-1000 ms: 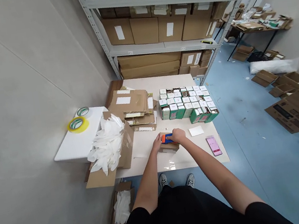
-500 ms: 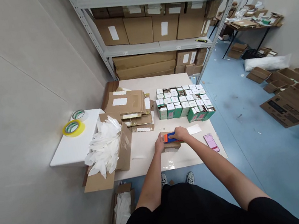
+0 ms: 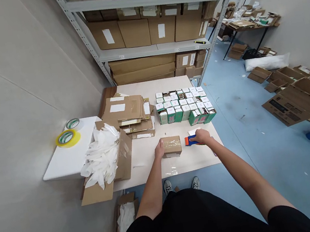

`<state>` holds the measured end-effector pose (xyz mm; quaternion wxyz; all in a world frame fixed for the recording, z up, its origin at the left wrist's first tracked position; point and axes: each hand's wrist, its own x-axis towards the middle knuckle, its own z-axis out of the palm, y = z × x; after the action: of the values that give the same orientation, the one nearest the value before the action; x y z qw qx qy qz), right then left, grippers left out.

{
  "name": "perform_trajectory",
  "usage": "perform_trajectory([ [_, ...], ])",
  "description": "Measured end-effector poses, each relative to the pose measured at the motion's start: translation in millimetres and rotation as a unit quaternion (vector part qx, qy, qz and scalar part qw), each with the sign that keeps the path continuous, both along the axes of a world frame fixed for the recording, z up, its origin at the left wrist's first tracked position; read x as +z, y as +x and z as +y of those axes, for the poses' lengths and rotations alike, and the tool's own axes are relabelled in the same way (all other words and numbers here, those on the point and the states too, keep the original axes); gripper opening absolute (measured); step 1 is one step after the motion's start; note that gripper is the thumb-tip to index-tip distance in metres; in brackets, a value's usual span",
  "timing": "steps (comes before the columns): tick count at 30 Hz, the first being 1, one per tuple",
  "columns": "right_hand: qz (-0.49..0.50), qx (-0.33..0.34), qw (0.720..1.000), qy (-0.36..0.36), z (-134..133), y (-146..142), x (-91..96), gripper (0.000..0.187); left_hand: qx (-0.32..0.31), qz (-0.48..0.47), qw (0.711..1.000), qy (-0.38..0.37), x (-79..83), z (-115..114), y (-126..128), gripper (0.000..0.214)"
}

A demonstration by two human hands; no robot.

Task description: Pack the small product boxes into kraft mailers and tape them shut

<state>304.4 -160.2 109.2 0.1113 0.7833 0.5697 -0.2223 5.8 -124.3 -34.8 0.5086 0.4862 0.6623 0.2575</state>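
A small taped cardboard box [image 3: 171, 145] sits on the near part of the pale table [image 3: 152, 168]. Against its left side, my left hand [image 3: 159, 149] grips it, with the fingers partly hidden behind the edge. To the right of the box, my right hand [image 3: 202, 136] is closed around a blue and orange tape dispenser [image 3: 189, 140], held apart from the box. Under the dispenser and hand, a white paper [image 3: 192, 132] shows only in part. My right forearm covers most of a phone.
Rows of green and white small boxes [image 3: 184, 105] stand behind. Flattened cartons [image 3: 130, 108] are stacked at the left, near an open carton of white paper [image 3: 102, 154]. Tape rolls [image 3: 68, 138] lie on a white side surface. A shelf rack [image 3: 150, 49] rises behind the table.
My right hand has moved the tape dispenser rightward off the box, whose taped top now shows. My left hand stays at the box's left side. The view has shifted slightly.
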Motion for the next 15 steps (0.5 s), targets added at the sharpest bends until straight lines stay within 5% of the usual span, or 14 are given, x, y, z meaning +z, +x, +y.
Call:
perform_trajectory([
  [9, -0.037, 0.001, 0.999, 0.019, -13.4, -25.5, -15.9, 0.053, -0.014, 0.045, 0.999, -0.006, 7.6, -1.5, 1.7, 0.063],
  [15, -0.051, -0.022, 0.996, 0.075, -49.3, -48.1, -57.3, 0.046, -0.030, 0.081, 0.996, -0.005, 7.6, -1.7, 0.9, 0.063],
])
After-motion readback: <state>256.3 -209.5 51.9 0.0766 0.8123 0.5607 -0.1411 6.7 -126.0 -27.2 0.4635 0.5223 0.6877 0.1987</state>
